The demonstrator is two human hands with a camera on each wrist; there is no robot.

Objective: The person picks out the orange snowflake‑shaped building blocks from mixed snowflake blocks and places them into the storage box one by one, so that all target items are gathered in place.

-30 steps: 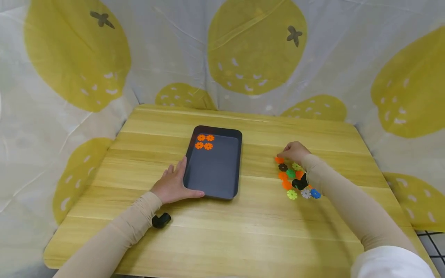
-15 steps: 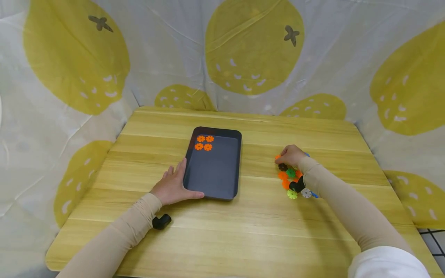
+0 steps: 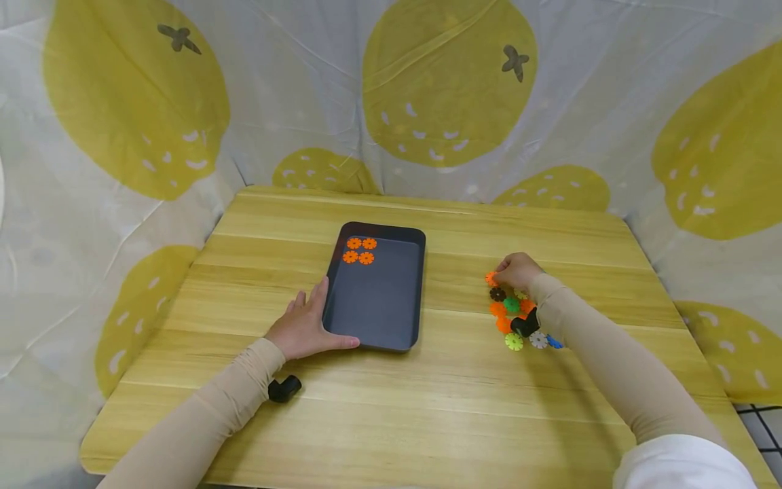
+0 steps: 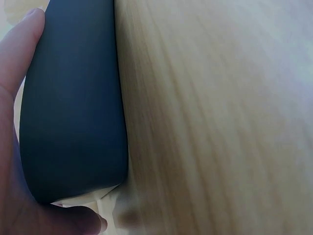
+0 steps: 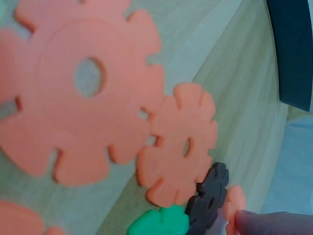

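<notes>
My left hand (image 3: 301, 329) lies spread at the near left corner of a dark baking tray (image 3: 375, 302). Its fingers touch the tray's left side and its thumb reaches along the near rim. Several orange notched discs (image 3: 366, 258) sit in the tray's far left corner. Over on the right, my right hand (image 3: 519, 270) pinches an orange notched disc (image 3: 491, 278) at the far end of a cluster. A black disc (image 5: 209, 198) and a green disc (image 5: 161, 223) lie close by. Other orange discs (image 5: 178, 144) show large in the right wrist view.
Yellow-green (image 3: 514, 341), white (image 3: 538, 339) and blue (image 3: 554, 341) discs lie at the cluster's near end, partly under the right wrist. Black wrist cameras (image 3: 284, 389) hang from both wrists. A lemon-print cloth (image 3: 452, 81) surrounds the wooden table (image 3: 427, 414).
My right hand has shifted slightly at the far end of the cluster, and the orange disc at its fingertips now shows more of its face. The left hand and tray stay put.
</notes>
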